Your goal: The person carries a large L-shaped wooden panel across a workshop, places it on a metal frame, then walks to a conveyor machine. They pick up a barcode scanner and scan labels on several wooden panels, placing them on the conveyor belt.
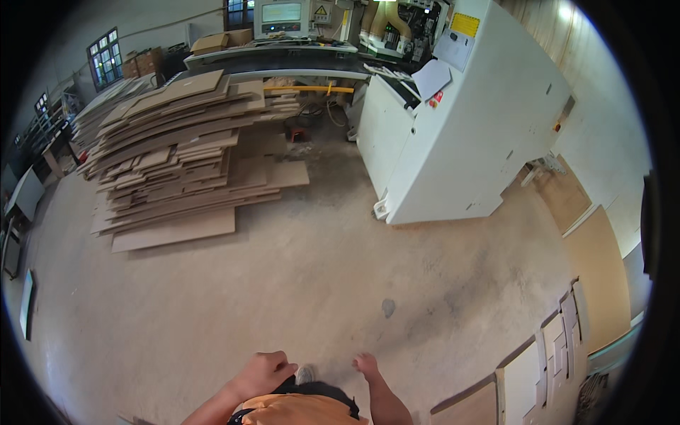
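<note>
As the head view shows, your left hand [266,372] and right hand [366,364] are apart, both loosely curled with nothing visible in them; whether either is fully clenched, you cannot tell. To your near right, well apart, the row of boards [520,379] runs lengthwise toward far right; your right hand is nearer. Far left, the board stack [170,166] is closer to your left.

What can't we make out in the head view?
All head view:
Left hand: palm hidden by the hand itself.
Right hand: too small to tell the palm's state.
Pale shoe: partly hidden by dark clothing.
Left forearm, right forearm: cut off by the lower edge.
Monitor: screen details too small.
</note>
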Demonstrator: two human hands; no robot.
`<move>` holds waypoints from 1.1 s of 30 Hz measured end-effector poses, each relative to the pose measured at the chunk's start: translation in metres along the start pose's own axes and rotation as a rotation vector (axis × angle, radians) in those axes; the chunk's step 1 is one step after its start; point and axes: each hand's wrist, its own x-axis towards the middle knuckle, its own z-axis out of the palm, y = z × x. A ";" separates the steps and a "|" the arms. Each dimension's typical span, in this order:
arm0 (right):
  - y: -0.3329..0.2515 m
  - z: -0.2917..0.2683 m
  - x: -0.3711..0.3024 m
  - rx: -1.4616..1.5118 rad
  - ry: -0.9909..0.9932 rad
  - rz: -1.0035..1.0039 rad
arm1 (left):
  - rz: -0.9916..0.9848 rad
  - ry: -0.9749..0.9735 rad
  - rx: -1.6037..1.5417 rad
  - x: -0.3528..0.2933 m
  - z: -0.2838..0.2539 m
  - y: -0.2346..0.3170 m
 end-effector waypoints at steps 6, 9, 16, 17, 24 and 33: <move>-0.260 0.047 0.180 -0.098 0.068 -0.345 | 0.011 -0.061 0.031 0.206 -0.080 -0.004; -0.331 0.039 0.248 -0.526 0.005 -0.502 | 0.076 -0.140 0.055 0.318 -0.126 -0.001; -0.499 -0.071 0.385 -0.743 0.214 -0.208 | 0.206 -0.280 0.103 0.544 -0.239 0.070; -0.535 -0.089 0.405 -0.665 0.333 -0.279 | 0.232 -0.293 0.098 0.575 -0.249 0.079; -0.850 -0.185 0.555 -0.637 0.875 -0.775 | 0.269 -0.176 0.164 0.796 -0.290 0.098; -1.046 -0.291 0.854 -0.728 1.307 -0.807 | 0.093 0.062 0.034 1.000 -0.364 0.162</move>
